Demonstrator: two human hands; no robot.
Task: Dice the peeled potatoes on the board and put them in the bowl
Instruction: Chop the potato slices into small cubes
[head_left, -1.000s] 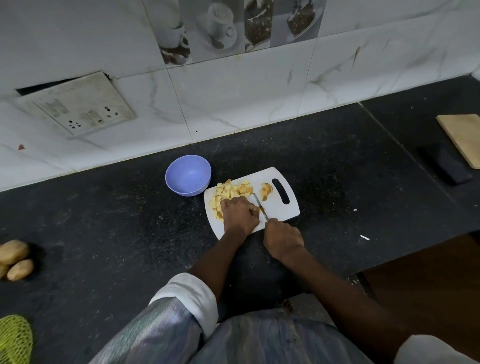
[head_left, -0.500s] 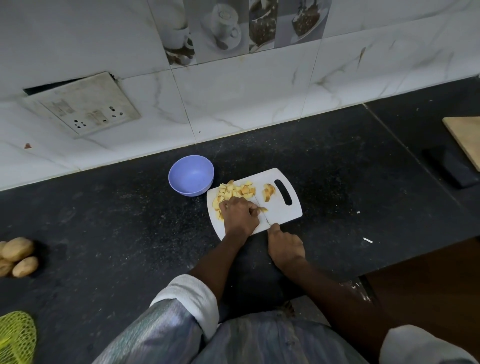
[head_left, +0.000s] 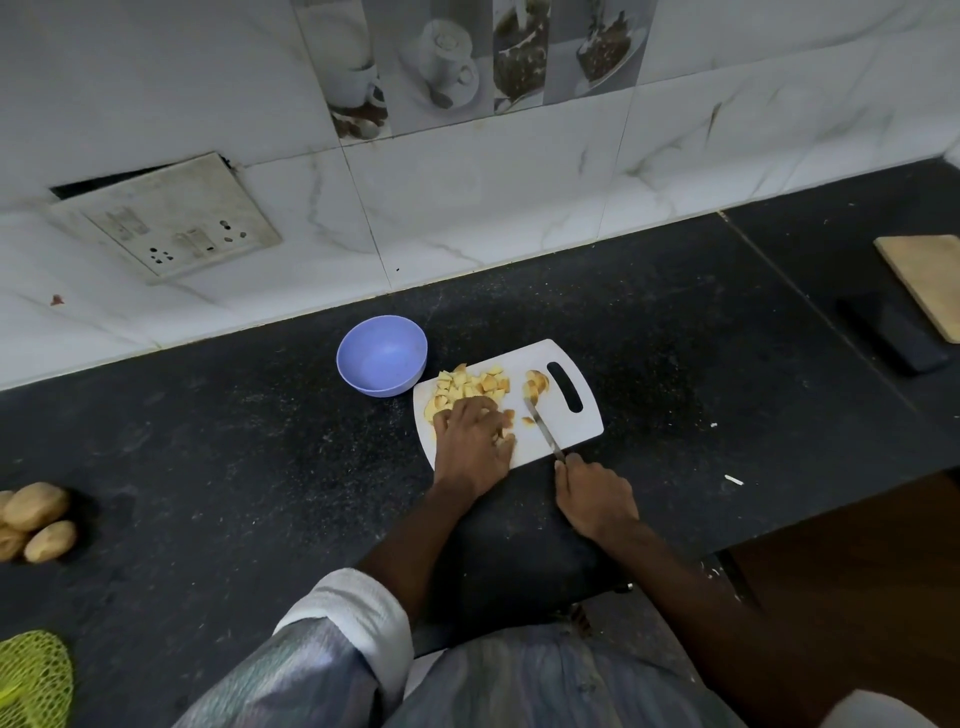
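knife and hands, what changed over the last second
The right hand drew back off the white board toward the person, keeping its grip on the knife; the blade now lies apart from the left hand, tip pointing at the small potato bit. The left hand stayed on the diced pile; the bowl remained without potato.

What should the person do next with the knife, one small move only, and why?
Probably bring the knife back beside the left hand and cut again. The right hand holds it with the blade lying right of the diced pile, the left hand rests on pieces, and the bowl looks empty.
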